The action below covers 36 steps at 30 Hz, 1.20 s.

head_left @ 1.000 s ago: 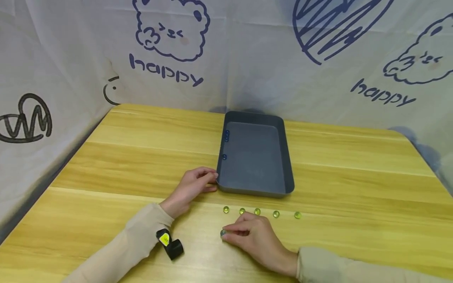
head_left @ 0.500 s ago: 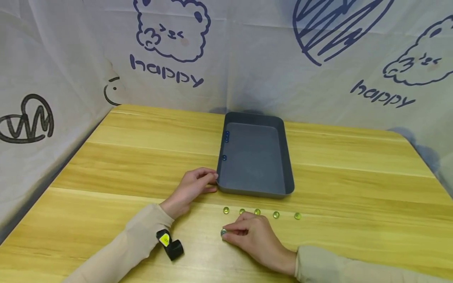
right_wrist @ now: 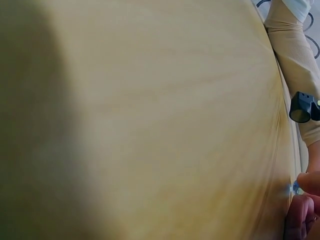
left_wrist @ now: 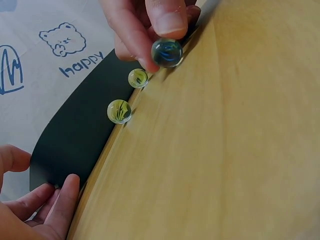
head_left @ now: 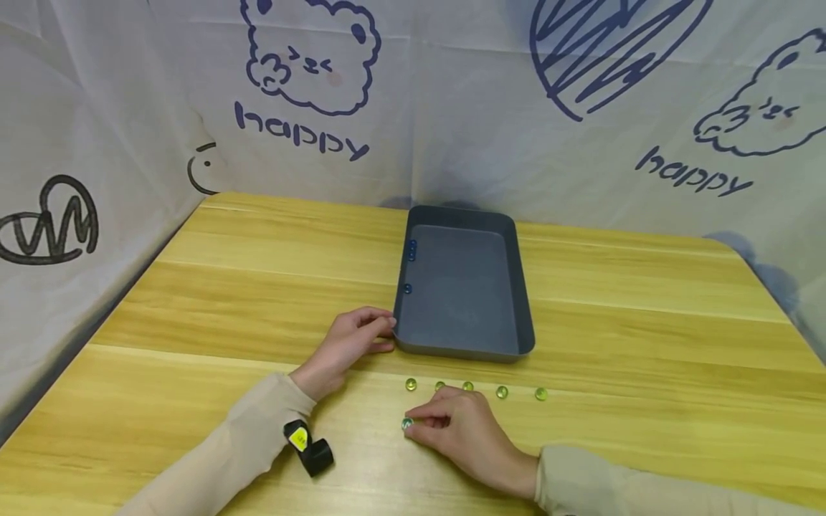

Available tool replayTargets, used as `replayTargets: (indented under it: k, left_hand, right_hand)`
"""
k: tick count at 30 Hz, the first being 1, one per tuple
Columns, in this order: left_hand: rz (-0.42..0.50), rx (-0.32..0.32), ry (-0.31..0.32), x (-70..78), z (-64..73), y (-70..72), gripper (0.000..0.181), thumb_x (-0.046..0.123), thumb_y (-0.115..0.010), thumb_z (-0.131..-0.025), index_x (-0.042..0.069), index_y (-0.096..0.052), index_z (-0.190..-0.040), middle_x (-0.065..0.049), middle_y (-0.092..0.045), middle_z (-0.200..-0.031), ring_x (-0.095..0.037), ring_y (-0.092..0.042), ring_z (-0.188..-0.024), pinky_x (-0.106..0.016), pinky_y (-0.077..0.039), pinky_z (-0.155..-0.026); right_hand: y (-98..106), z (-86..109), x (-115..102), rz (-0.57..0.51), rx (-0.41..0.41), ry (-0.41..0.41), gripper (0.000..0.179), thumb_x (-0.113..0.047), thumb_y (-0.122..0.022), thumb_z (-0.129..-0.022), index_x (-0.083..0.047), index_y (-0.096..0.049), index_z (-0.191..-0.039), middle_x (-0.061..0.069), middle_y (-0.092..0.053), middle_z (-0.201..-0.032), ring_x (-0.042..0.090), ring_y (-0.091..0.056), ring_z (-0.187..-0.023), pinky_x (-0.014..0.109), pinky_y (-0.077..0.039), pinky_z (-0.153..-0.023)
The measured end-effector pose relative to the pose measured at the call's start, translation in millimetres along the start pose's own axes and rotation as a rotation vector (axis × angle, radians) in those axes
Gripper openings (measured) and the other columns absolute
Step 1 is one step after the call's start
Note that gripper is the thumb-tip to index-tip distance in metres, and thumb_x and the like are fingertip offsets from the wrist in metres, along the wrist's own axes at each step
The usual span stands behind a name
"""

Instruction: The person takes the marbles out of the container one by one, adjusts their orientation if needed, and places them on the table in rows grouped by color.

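Note:
My right hand pinches a clear glass marble with a blue swirl between thumb and fingertips, close over the wooden table. A row of several clear marbles with yellow-green swirls lies between this hand and the grey tray. Part of one marble is hidden behind the right hand. At the tray's near left corner, my left hand touches the outer wall with its fingertips. Several blue marbles rest inside the tray along its left wall. The right wrist view catches only fingers and the pinched marble at its right edge.
The wooden table reaches back to a white cloth with drawings and lettering. A black wrist camera is strapped to the left sleeve.
Both hands stay almost in place. The marble between the right fingertips shows a lighter, differently patterned face than a second ago. The head view has shifted very slightly.

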<state>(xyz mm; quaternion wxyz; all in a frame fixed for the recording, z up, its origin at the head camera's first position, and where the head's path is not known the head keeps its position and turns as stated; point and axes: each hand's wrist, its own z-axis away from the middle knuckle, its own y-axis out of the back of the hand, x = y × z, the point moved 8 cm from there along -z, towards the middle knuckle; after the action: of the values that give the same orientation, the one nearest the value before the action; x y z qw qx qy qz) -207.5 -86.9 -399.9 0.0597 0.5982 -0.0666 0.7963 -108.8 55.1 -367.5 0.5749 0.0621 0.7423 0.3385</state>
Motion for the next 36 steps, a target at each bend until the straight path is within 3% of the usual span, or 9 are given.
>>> replayTargets:
  k: [36]
  left_hand:
    - [0.002, -0.001, 0.000, -0.5, -0.4, -0.8, 0.029, 0.006, -0.052, -0.095, -0.009, -0.059, -0.119, -0.020, -0.060, -0.112, -0.020, -0.061, -0.097, -0.029, -0.057, -0.084]
  right_hand:
    - [-1.8, -4.1, 6.2, -0.015, -0.048, -0.093, 0.011, -0.016, -0.081, -0.079, -0.010, -0.077, -0.088, -0.011, -0.057, -0.070, 0.004, -0.053, -0.061, 0.021, -0.049, -0.054]
